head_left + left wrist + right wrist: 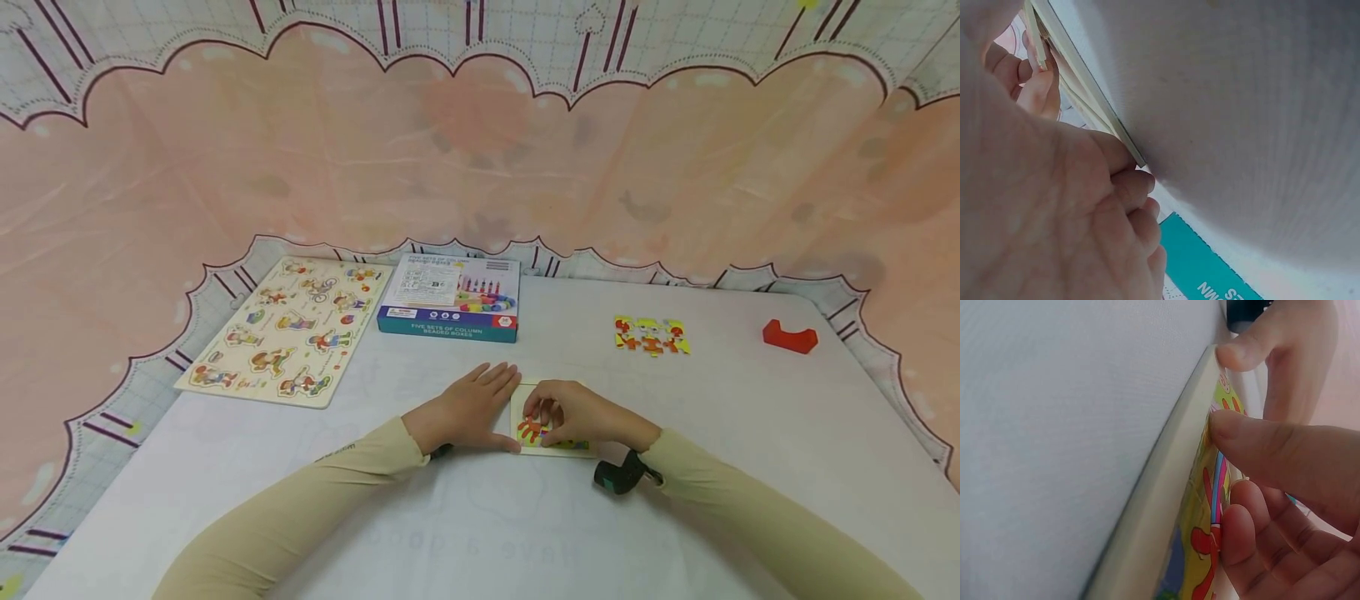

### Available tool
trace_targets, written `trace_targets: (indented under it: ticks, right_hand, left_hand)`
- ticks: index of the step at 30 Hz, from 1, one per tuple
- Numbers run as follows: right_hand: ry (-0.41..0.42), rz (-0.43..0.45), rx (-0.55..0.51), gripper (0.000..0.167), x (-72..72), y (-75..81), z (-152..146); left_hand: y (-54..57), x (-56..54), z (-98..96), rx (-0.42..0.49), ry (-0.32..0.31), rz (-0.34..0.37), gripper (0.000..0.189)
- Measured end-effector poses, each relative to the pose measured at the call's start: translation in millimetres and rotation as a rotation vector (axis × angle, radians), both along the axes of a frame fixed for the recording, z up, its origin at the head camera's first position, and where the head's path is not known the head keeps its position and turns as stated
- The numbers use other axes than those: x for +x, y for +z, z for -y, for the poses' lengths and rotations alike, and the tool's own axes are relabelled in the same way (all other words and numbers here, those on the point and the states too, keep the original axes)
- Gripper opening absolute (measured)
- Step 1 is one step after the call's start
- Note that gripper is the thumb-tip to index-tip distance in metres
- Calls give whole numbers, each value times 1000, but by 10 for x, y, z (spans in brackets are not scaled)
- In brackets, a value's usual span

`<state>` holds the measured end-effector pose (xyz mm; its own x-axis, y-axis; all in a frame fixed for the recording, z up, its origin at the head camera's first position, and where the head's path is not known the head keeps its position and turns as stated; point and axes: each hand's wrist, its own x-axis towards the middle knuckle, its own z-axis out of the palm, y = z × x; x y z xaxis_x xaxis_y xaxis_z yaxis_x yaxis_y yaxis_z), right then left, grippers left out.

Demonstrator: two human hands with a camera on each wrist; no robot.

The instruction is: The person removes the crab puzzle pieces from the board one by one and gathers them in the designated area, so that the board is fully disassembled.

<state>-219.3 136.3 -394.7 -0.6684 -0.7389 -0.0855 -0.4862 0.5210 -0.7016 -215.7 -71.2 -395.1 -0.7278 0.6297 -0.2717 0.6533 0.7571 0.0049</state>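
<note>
A small framed jigsaw puzzle (555, 452) with a pale border lies in front of me, its lower part filled with a colourful picture. My left hand (468, 410) lies flat along its left side, fingers straight and thumb at the near left corner. In the left wrist view the fingers rest by the end of the pale frame (1097, 103). Over the board, my right hand (577, 414) pinches a puzzle piece between thumb and bent fingers, largely hidden by them. The right wrist view has that thumb (1254, 434) low on the printed picture (1200, 531).
Loose puzzle pieces (651, 336) lie grouped at the back right, with a red notched block (790, 337) farther right. A beaded-toy box (447, 327) stands behind the left hand. Left of it lies a large wooden picture board (288, 333). A patterned cloth (480, 158) hangs behind the table.
</note>
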Motion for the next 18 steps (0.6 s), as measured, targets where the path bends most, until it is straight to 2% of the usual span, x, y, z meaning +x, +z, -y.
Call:
trace_targets:
  ticks: [5,13,18]
  right_hand:
    - [-1,11,-4,32,-1,-16,-5]
    - [10,16,-7,30,-21,-45,0]
    - [15,9,-16,31,-22,-39,0]
  left_hand:
    - [2,-8,1,-5,-5,4,101]
    - [3,-52,14,-11,15,75,101]
    - [10,-83,21,-23,8,82,103]
